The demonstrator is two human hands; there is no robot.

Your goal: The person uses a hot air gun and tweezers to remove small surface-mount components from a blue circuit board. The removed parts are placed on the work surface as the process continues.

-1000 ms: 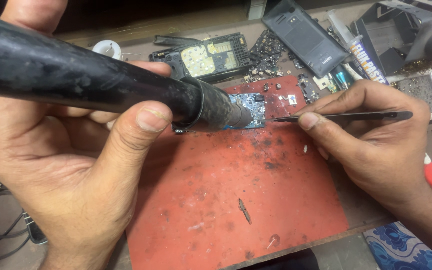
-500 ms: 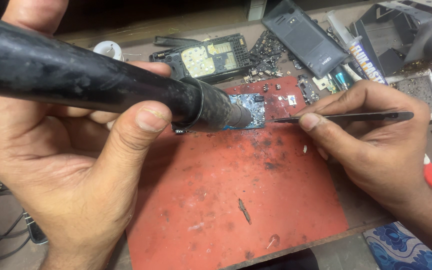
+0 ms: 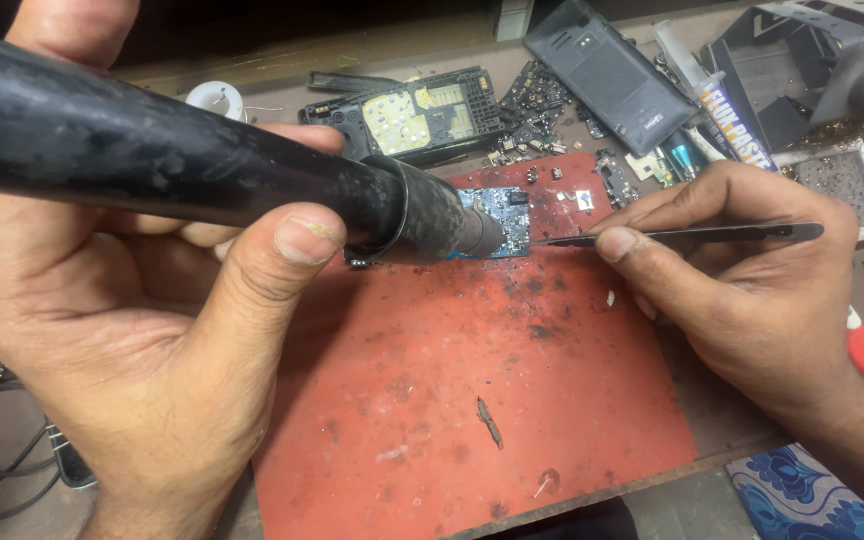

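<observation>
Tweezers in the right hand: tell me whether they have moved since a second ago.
No. The tweezers point at the same edge of the blue circuit board on the red mat, and the right hand holds its place.

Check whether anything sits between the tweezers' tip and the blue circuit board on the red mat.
Nothing visible does. The tweezers in the right hand point straight at the right edge of the blue circuit board, with only bare red mat under the tip. The hot-air nozzle, held by the left hand, comes from the other side.
</observation>
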